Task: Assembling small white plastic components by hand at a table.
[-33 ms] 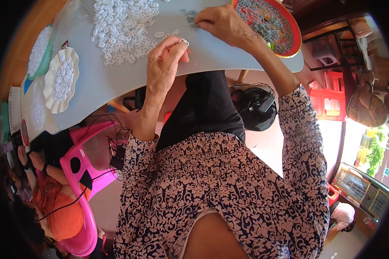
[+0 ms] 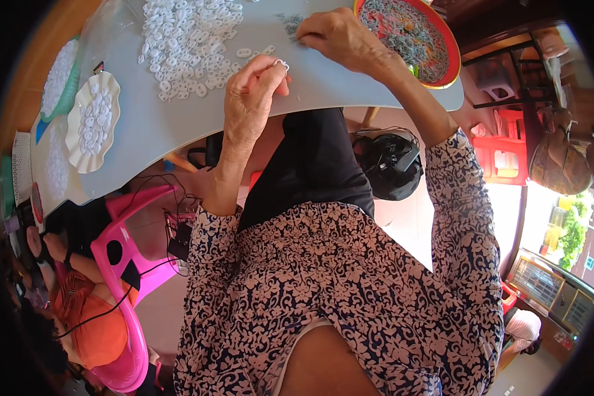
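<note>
Over the near edge of the grey table (image 2: 317,84), my left hand (image 2: 252,96) is closed, pinching a small white plastic piece (image 2: 281,64) between thumb and forefinger. My right hand (image 2: 343,41) reaches farther out with its fingertips bunched on the tabletop, beside a small pile of grey metal pieces (image 2: 292,25). Whether those fingertips hold one of the pieces is hidden. Left of my hands spreads a big heap of white oval plastic pieces (image 2: 188,43) with holes in them. To the right of my right hand stands a red-rimmed bowl (image 2: 454,56) filled with similar grey pieces.
A scalloped cream dish (image 2: 77,142) of white pieces and a green basket (image 2: 69,96) occupy the table's left end. At lower left, a person in orange (image 2: 102,333) is beside a pink chair (image 2: 129,264). Under the table lies a round black object (image 2: 391,168); red stools (image 2: 498,158) stand right.
</note>
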`<state>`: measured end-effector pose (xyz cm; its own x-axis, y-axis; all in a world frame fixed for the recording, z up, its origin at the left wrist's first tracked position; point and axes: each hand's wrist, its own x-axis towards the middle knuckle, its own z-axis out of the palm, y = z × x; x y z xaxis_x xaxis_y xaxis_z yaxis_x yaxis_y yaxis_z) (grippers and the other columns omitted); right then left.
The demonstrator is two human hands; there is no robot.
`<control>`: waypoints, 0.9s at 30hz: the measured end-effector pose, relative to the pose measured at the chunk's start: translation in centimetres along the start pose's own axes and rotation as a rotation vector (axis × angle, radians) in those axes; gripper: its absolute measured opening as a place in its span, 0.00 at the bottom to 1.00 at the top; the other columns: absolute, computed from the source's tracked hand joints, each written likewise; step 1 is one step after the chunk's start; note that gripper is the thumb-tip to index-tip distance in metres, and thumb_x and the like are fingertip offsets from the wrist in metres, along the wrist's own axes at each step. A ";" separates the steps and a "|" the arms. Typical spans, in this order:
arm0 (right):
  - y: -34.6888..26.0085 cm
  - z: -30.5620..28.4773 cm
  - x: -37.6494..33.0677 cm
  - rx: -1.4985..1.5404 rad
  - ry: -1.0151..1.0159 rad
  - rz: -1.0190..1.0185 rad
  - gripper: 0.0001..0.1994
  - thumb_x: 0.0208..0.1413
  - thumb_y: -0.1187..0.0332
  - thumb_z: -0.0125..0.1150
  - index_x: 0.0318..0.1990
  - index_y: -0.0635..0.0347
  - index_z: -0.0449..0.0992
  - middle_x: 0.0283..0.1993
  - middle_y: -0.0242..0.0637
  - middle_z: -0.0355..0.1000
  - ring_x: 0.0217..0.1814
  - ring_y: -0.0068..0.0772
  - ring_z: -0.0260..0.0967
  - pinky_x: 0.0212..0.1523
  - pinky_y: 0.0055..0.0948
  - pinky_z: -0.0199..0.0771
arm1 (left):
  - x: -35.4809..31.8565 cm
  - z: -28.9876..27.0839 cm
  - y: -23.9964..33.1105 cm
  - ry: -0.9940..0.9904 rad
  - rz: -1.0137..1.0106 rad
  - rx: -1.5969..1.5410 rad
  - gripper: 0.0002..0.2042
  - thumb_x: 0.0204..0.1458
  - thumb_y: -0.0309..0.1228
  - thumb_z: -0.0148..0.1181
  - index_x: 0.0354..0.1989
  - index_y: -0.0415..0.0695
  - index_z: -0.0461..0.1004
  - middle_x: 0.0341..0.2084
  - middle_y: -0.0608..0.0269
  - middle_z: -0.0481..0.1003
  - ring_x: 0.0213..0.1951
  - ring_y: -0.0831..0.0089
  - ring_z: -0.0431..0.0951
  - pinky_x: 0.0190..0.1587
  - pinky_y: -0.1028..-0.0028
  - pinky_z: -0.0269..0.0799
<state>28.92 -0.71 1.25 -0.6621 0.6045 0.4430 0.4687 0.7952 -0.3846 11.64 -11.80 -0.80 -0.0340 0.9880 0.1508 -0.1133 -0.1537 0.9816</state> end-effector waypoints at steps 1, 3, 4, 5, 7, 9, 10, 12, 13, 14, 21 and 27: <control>0.2 0.1 0.1 -0.033 -0.043 -0.016 0.05 0.47 0.71 0.57 0.30 0.61 0.77 0.26 0.44 0.73 0.29 0.47 0.71 0.33 0.37 0.72 | 0.0 0.0 0.0 -0.009 0.005 0.023 0.07 0.52 0.29 0.53 0.30 0.39 0.74 0.18 0.68 0.68 0.25 0.81 0.67 0.35 0.79 0.62; 0.2 0.2 0.3 -0.067 -0.092 -0.033 0.05 0.47 0.71 0.57 0.30 0.61 0.77 0.25 0.44 0.73 0.30 0.49 0.71 0.33 0.39 0.72 | 0.0 0.0 -0.3 -0.018 0.009 0.021 0.07 0.52 0.29 0.53 0.30 0.39 0.73 0.18 0.67 0.69 0.25 0.81 0.66 0.34 0.79 0.62; 0.2 0.2 0.3 -0.075 -0.101 -0.035 0.05 0.47 0.71 0.57 0.29 0.61 0.77 0.25 0.45 0.73 0.30 0.49 0.71 0.33 0.39 0.72 | 0.0 0.0 -0.4 -0.030 0.014 0.023 0.07 0.52 0.29 0.53 0.30 0.39 0.73 0.18 0.67 0.69 0.25 0.82 0.66 0.34 0.79 0.61; 0.2 0.1 0.4 -0.082 -0.109 -0.036 0.04 0.47 0.71 0.57 0.28 0.61 0.76 0.25 0.45 0.72 0.30 0.50 0.70 0.33 0.40 0.71 | 0.0 0.0 -0.4 -0.030 0.013 0.020 0.07 0.52 0.29 0.53 0.30 0.39 0.73 0.18 0.67 0.69 0.25 0.82 0.66 0.34 0.79 0.61; 0.5 0.2 0.7 -0.121 -0.156 -0.056 0.05 0.47 0.71 0.57 0.28 0.62 0.76 0.26 0.46 0.72 0.30 0.50 0.71 0.33 0.40 0.71 | -0.1 0.2 -0.3 -0.017 0.036 0.050 0.08 0.53 0.31 0.53 0.27 0.40 0.72 0.16 0.70 0.68 0.24 0.85 0.64 0.29 0.83 0.59; 0.1 0.1 1.1 -0.157 -0.202 -0.079 0.05 0.47 0.71 0.57 0.28 0.62 0.76 0.27 0.47 0.72 0.30 0.50 0.71 0.33 0.41 0.71 | -0.1 0.1 -0.3 -0.021 0.037 0.062 0.08 0.53 0.31 0.53 0.27 0.40 0.72 0.17 0.70 0.68 0.24 0.86 0.64 0.28 0.83 0.59; -0.1 0.0 1.2 -0.144 -0.232 -0.018 0.05 0.47 0.71 0.57 0.29 0.62 0.77 0.27 0.48 0.72 0.30 0.50 0.71 0.33 0.41 0.71 | -0.1 0.1 -0.3 -0.027 0.040 0.074 0.08 0.53 0.32 0.53 0.27 0.40 0.72 0.17 0.70 0.68 0.23 0.86 0.64 0.28 0.83 0.58; -0.2 -0.6 1.4 -0.138 -0.260 0.047 0.05 0.46 0.72 0.57 0.29 0.62 0.77 0.28 0.49 0.72 0.30 0.50 0.71 0.34 0.41 0.71 | -0.1 0.3 -0.2 -0.029 0.040 0.060 0.08 0.53 0.32 0.53 0.27 0.40 0.71 0.17 0.70 0.68 0.23 0.86 0.64 0.27 0.83 0.58; 0.0 -1.0 1.5 -0.102 -0.254 0.005 0.05 0.46 0.73 0.56 0.29 0.63 0.77 0.28 0.49 0.72 0.31 0.50 0.71 0.34 0.40 0.71 | -0.1 0.4 -0.2 -0.030 0.038 0.048 0.08 0.53 0.32 0.53 0.27 0.40 0.71 0.18 0.71 0.68 0.23 0.86 0.64 0.27 0.83 0.58; 0.2 -1.2 1.6 -0.064 -0.248 -0.040 0.05 0.45 0.74 0.55 0.29 0.63 0.77 0.28 0.49 0.72 0.31 0.50 0.71 0.34 0.39 0.71 | -0.1 0.4 -0.2 -0.031 0.040 0.048 0.08 0.53 0.32 0.53 0.27 0.40 0.71 0.18 0.71 0.68 0.23 0.86 0.64 0.27 0.83 0.58; -0.4 -1.4 1.7 -0.143 -0.334 0.009 0.06 0.44 0.75 0.56 0.30 0.62 0.78 0.28 0.49 0.73 0.32 0.48 0.72 0.35 0.38 0.71 | -0.1 0.3 -0.1 -0.023 0.027 0.073 0.09 0.53 0.31 0.53 0.27 0.39 0.71 0.19 0.70 0.69 0.24 0.85 0.65 0.28 0.82 0.59; -0.1 -1.2 1.8 -0.159 -0.318 0.022 0.06 0.46 0.74 0.57 0.31 0.61 0.79 0.29 0.49 0.74 0.33 0.48 0.73 0.36 0.38 0.73 | -0.1 0.3 0.0 -0.026 0.021 0.085 0.09 0.53 0.31 0.53 0.26 0.38 0.70 0.19 0.70 0.68 0.24 0.85 0.66 0.28 0.82 0.59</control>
<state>28.39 0.31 3.05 -0.7878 0.5969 0.1521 0.5538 0.7945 -0.2493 11.97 -11.90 -0.79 -0.0096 0.9847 0.1738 -0.0283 -0.1740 0.9843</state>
